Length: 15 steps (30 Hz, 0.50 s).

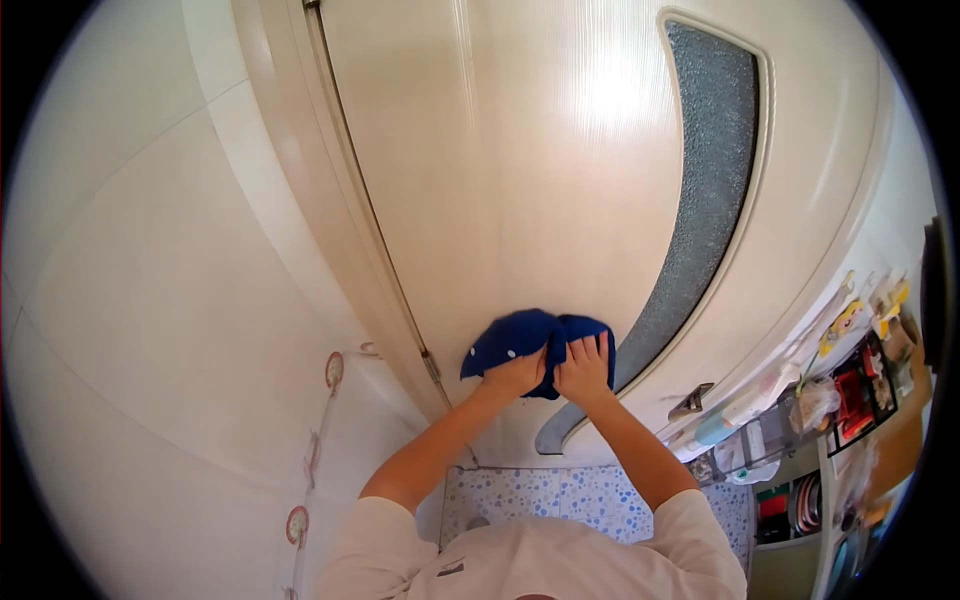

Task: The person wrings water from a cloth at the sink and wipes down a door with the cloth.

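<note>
A dark blue cloth (520, 335) with a few small white spots is bunched up in front of the cream door (520, 200), low on the panel. My left hand (517, 376) grips its lower left part, with the thumb toward the middle and the other fingers hidden by the fabric. Close beside it, my right hand (583, 370) has its fingers bent over the right part of the cloth. Both forearms reach forward from short pale sleeves. Whether the cloth presses against the door cannot be made out.
A curved textured glass strip (715, 170) runs down the door's right side, with a handle (690, 400) lower down. Pale tiled wall (150, 220) stands at left. Shelves (800, 540) with bags and bundles line the right. The floor (520, 495) has blue speckles.
</note>
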{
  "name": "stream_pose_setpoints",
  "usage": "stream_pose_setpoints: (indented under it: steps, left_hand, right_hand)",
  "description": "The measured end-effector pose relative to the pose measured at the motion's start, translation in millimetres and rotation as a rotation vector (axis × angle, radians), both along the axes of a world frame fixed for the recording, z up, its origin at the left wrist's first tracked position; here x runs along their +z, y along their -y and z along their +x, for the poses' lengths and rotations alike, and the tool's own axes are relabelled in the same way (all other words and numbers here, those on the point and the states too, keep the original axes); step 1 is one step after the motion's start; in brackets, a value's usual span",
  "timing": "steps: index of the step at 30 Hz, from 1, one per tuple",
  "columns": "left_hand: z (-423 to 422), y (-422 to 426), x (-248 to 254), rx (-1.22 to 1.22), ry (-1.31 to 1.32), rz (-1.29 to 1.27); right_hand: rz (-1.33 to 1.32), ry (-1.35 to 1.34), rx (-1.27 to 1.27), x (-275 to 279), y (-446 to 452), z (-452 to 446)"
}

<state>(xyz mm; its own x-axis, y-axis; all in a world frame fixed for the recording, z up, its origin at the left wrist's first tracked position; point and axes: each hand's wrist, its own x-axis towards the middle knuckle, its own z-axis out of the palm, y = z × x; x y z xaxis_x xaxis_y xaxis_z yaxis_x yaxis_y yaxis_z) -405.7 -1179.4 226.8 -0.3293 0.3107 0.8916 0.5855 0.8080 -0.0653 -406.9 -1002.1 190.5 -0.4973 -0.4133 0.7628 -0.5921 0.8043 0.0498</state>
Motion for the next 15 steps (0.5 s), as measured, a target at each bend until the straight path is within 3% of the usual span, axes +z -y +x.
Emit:
stream_pose_setpoints:
  steps: [3, 7, 9, 12, 15]
  left_hand:
    - [2, 2, -32, -0.044, 0.135, 0.008]
    - [12, 4, -12, 0.032, 0.381, 0.026]
    - [21, 0, 26, 0.092, 0.596, 0.069]
    - [4, 1, 72, 0.007, 0.146, 0.185]
    - [24, 3, 149, 0.048, 0.618, 0.269]
  right_hand:
    - [-0.002, 0.026, 0.003, -8, 2, 6]
    - [-0.002, -0.082, -0.042, 30, 10, 10]
    - [-0.039, -0.127, -0.026, 54, 14, 4]
    - [-0.087, -0.2, -0.05, 113, 27, 3]
    - [-0.126, -0.249, -0.038, 168, 38, 5]
